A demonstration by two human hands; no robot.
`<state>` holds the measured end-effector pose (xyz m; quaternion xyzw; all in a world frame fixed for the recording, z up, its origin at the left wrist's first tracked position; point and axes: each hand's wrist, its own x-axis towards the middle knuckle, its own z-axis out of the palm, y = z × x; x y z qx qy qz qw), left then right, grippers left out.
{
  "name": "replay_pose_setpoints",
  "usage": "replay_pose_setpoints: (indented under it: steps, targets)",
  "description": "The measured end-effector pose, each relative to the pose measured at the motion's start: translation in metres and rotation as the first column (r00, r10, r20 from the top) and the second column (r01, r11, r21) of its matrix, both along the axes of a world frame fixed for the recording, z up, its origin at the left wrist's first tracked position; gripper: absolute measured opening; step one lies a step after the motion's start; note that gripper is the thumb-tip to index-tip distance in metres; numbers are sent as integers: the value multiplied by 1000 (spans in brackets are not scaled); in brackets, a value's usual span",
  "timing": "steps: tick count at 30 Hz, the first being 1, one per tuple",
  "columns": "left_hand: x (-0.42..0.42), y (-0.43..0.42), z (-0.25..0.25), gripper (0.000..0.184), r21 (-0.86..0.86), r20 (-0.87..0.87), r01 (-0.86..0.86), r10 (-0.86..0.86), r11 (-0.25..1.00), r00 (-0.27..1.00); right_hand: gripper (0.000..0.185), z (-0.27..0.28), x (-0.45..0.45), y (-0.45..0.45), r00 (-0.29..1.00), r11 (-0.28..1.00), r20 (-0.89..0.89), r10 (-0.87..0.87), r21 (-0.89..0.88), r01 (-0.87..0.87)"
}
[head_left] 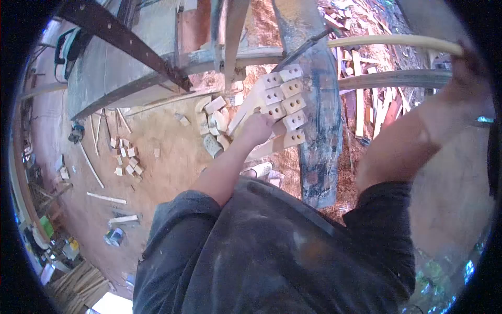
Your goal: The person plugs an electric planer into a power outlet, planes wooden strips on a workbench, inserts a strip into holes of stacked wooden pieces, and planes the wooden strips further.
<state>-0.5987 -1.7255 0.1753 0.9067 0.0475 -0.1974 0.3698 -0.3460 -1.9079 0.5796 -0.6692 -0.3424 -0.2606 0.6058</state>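
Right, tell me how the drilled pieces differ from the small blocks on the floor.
The drilled pieces show paired dark holes; the small blocks show none that I can make out. The drilled pieces are stacked in close rows, while the small blocks lie in a loose scatter. The left hand is at the drilled pieces; no hand is near the small blocks. Both look like pale wood.

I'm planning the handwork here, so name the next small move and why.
Probably steady the stacked drilled wooden pieces with the left hand: that hand is right at the stack's left side, while the right hand is away at the end of a pale curved bar, its grip unclear.
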Motion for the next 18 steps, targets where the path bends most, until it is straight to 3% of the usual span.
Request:
replay_pose_setpoints:
  steps: [1,2,4,6,7,8,9,10,11,12,13,14,15,17,18]
  targets:
    - [5,3,-5,28,19,50,13,-14,1000,999,38,40,-36,47,958,942,-165,236,282,-184]
    - [4,1,-13,28,-50,50,-74,77,996,996,38,42,-19,18,962,941,-148,228,287,-179]
    - [4,3,1,28,-38,29,-95,96,995,995,38,19,28,-66,672,711,-233,702,193,-676]
    - [-1,-3,-2,29,-43,-7,-113,113,993,994,51,-31,-41,-30,739,880,-517,431,423,-218]
    - [0,-1,-14,28,-68,4,-77,78,995,997,48,-78,-55,-26,726,852,-489,484,452,-264]
    - [5,2,-18,28,-84,20,-43,45,996,999,53,-102,-87,-2,735,927,-671,99,331,177]
    - [8,4,-13,28,-75,33,-40,43,996,999,53,-155,-84,-33,671,939,-692,266,343,-18]
    - [7,4,-8,28,-85,8,-69,70,994,998,49,-187,-106,-48,631,973,-761,149,227,43]
    - [5,4,-3,29,-97,-18,-99,98,990,995,49,-212,-123,-60,553,952,-789,-266,-125,280]
    - [4,3,-2,29,-98,-3,-102,102,990,995,42,-254,-135,-101,541,814,-614,-575,-499,298]
    - [4,4,-5,29,-84,12,-86,87,993,996,40,-270,-160,-131,529,835,-655,-540,-494,240]
    - [5,4,-4,29,-71,26,-67,69,995,997,38,-309,-176,-181,557,965,-791,-255,-177,191]
    - [6,4,0,29,-76,47,-63,67,995,997,38,-318,-198,-212,620,910,-686,-380,-396,120]
    - [5,4,9,31,-46,4,-55,55,997,998,35,-296,-241,-221,542,747,-576,-611,-647,154]
    - [5,5,12,31,-44,20,-56,57,997,998,35,-285,-254,-224,552,749,-570,-609,-642,163]
